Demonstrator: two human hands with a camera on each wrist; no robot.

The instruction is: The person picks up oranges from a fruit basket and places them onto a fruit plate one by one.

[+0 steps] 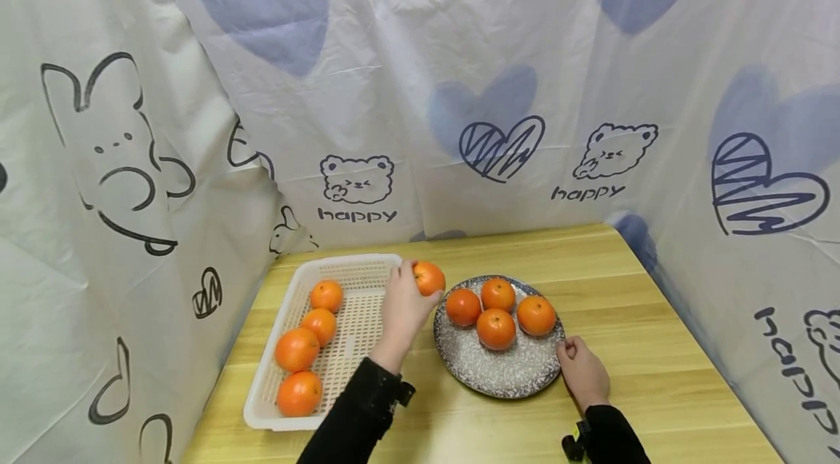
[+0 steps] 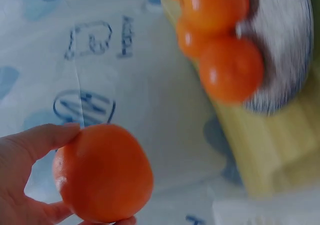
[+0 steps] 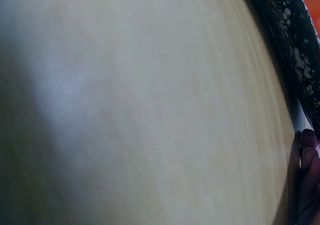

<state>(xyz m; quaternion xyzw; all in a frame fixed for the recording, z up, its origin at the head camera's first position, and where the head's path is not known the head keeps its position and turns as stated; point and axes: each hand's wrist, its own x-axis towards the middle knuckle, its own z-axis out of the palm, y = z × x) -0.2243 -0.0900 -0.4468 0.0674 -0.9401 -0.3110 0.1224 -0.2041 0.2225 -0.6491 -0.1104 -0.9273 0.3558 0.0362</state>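
Note:
My left hand (image 1: 402, 307) grips an orange (image 1: 429, 279) by its side, in the air between the basket and the plate. Up close in the left wrist view, thumb and fingers curve around that same orange (image 2: 104, 174). Several oranges (image 1: 496, 329) sit together on the speckled grey plate (image 1: 505, 375), toward its far side. At the plate's right edge, my right hand (image 1: 584, 370) pinches the rim with curled fingers. The right wrist view catches only its fingertips (image 3: 309, 160) under the dark rim (image 3: 295, 50).
A white plastic basket (image 1: 257, 395) stands left of the plate, with several oranges (image 1: 298, 349) lined along its left side. Both rest on a wood-grain table (image 1: 630, 296). Printed cloth (image 1: 407, 84) hangs behind the table and along both sides.

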